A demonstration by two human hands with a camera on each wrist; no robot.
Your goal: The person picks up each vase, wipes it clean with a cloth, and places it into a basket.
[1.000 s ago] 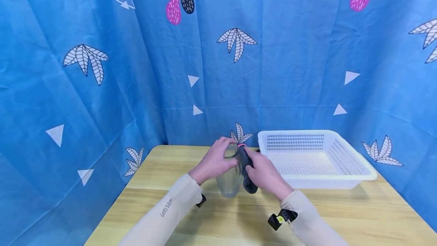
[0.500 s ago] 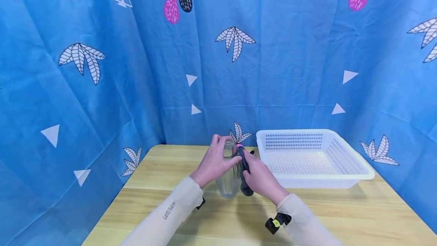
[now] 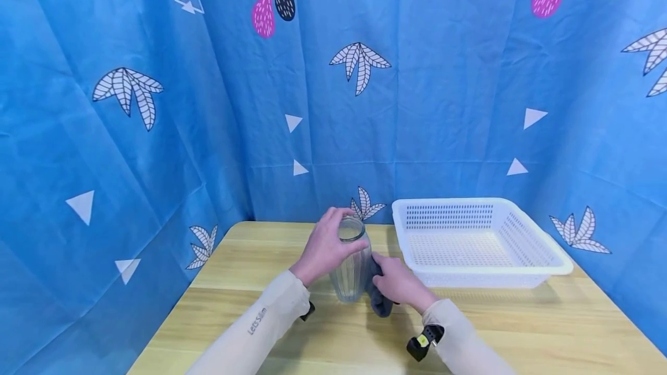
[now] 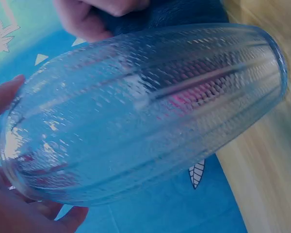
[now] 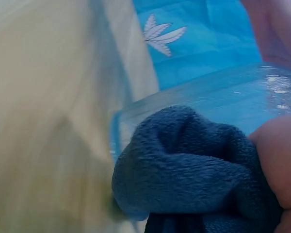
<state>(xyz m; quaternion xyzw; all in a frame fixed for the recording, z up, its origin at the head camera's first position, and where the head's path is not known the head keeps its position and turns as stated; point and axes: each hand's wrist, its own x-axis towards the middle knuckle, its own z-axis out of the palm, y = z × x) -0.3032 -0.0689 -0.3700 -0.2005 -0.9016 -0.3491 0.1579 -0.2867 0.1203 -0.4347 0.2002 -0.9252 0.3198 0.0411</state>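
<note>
A clear ribbed glass vase (image 3: 348, 276) stands near the middle of the table, its open rim facing up. My left hand (image 3: 327, 247) grips it around the top, thumb on the near side and fingers behind. Against the vase's right side my right hand (image 3: 398, 279) holds a bunched dark grey cloth (image 3: 381, 302), which hangs down beside the lower half. The left wrist view shows the textured glass of the vase (image 4: 145, 121), with pink showing through it. In the right wrist view the folded cloth (image 5: 179, 174) covers part of the glass.
To the right on the wooden table (image 3: 260, 247) sits a white perforated plastic basket (image 3: 490, 276), close to my right hand. A blue patterned curtain (image 3: 333, 132) surrounds the table at the back and sides.
My right hand has slid the cloth down along the vase from near the rim toward the lower half. The left hand keeps its hold at the top, almost in place.
</note>
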